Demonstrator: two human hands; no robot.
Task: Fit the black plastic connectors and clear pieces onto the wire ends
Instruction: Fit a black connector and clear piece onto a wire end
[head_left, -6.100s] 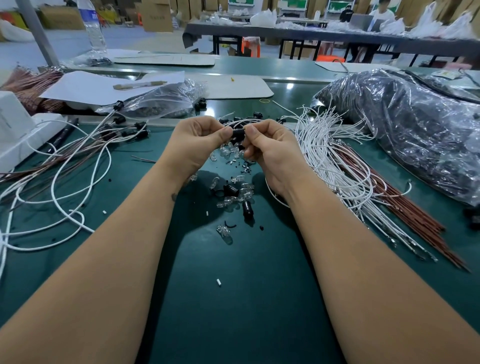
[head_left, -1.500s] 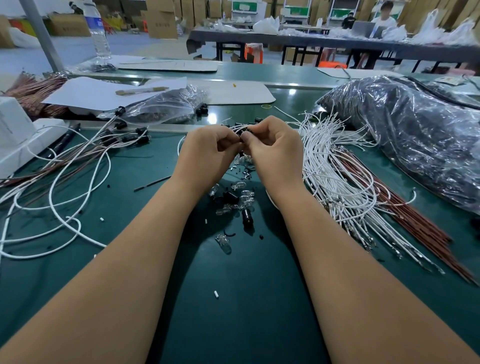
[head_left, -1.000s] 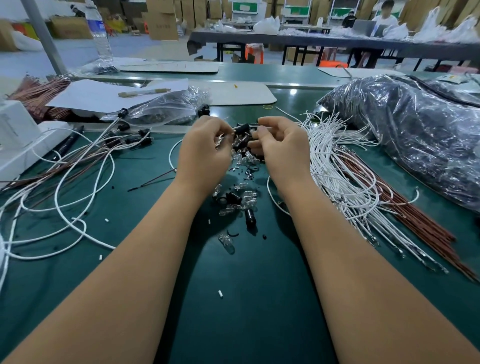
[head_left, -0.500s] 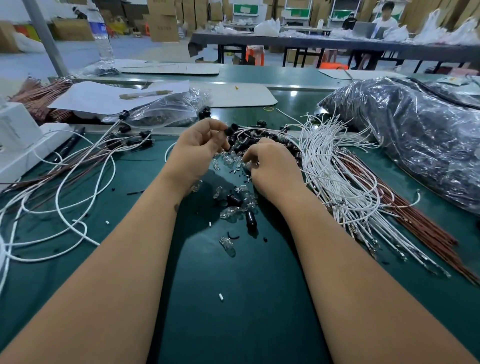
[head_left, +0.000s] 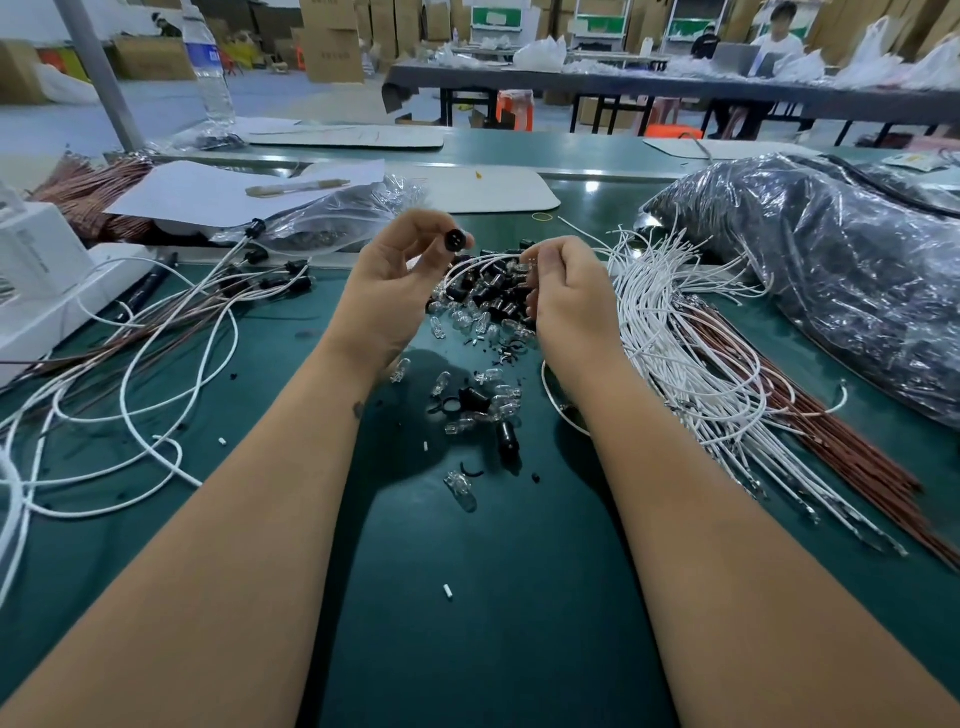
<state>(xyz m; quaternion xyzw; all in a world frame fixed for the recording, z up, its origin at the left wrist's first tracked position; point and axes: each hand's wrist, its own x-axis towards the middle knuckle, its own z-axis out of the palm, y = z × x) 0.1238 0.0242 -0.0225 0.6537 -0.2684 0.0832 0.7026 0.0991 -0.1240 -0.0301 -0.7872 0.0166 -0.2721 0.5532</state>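
The left hand (head_left: 387, 291) is raised above the green surface (head_left: 467, 597) with a black connector (head_left: 455, 240) pinched between thumb and forefinger, its holed end turned toward the camera. The right hand (head_left: 569, 296) hovers just right of it with its fingers (head_left: 540, 262) curled; a white wire (head_left: 470, 270) loops up toward them from the parts pile, and they seem to pinch its end, though the tip itself is too small to make out.

Below and between the hands lies the pile of loose black connectors (head_left: 493, 296) mixed with clear pieces (head_left: 467, 322), and a smaller scatter of both sits nearer, with one clear piece (head_left: 461, 488) lying alone nearest the camera. To the right a thick bundle of white wires (head_left: 691, 353) rests beside brown wires (head_left: 831, 441), with a large plastic bag (head_left: 831, 270) beyond them. On the left, long white wires already carrying connectors (head_left: 156, 364) spread across the surface.

This looks like the start of one fitting: a connector has been picked and turned so its holes show. The next move calls for bringing the wire end to the right hole, lining it up straight, and pushing until it seats, while the left hand keeps the connector from turning. A clear piece from the pile would then follow.
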